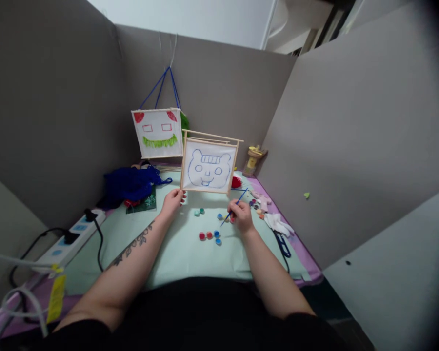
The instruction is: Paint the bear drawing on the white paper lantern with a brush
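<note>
A wooden frame with white fabric [209,165], bearing a blue outline of an animal face, stands upright over the table. My left hand [174,201] is closed on its lower left corner. A thin blue paintbrush [237,205] slants through the pinched fingers of my right hand [240,214], tip pointing down left, just below the frame's lower right corner. Small paint pots lie beneath: red [202,236] and blue [218,241] ones nearest me, green ones [202,211] farther back, others partly behind my right hand.
A painted lantern [157,131] hangs at the back left by blue cords. Blue yarn [131,184] and a power strip [71,239] with cables lie left. At right are a white cloth [278,224], a dark blue tool [282,244] and a yellow-topped object [253,161]. Grey partitions surround the table.
</note>
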A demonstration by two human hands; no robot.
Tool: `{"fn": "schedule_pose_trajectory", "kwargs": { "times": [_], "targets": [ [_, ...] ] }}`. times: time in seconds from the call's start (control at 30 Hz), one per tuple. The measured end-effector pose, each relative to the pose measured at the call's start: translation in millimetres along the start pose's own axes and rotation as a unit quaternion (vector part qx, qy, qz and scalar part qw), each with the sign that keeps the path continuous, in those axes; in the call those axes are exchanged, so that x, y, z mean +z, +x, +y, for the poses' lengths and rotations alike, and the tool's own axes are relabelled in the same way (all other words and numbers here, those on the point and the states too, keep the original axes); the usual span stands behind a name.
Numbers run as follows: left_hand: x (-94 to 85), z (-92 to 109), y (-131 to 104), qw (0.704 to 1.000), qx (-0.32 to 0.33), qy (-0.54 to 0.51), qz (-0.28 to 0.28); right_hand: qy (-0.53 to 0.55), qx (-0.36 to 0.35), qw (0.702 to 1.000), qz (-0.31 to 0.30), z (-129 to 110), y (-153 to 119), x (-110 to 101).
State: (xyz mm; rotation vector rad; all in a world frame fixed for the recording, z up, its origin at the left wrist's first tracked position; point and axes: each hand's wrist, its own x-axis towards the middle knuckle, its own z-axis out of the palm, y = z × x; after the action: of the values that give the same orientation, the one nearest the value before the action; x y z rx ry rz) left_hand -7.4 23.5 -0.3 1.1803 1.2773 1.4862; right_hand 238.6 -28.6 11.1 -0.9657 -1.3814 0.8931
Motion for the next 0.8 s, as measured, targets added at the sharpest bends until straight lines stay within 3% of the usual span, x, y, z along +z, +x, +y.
{"fn": "schedule_pose_trajectory", "kwargs": {
  "times": [0.2,0.4,0.63,0.8],
  "targets": [
    [0.8,-0.5,0.4,0.999,0.035,0.024,0.005,-0.121,-0.131,0.98,-0.088,-15.0,-7.7,1.5],
    [1.5,1.0,-1.4,0.998,0.047,0.036,0.012,-0.178,-0.182,0.955,-0.155,-23.4,-12.0,7.8],
    [3.6,-1.6,-2.0,0.997,0.051,0.053,0.0,-0.229,-0.202,0.938,-0.166,-19.5,-12.3,11.3],
    [4.1,0.1,-3.2,0.995,0.053,0.083,-0.021,-0.215,-0.252,0.928,-0.172,-20.8,-12.9,11.1]
  ]
}}
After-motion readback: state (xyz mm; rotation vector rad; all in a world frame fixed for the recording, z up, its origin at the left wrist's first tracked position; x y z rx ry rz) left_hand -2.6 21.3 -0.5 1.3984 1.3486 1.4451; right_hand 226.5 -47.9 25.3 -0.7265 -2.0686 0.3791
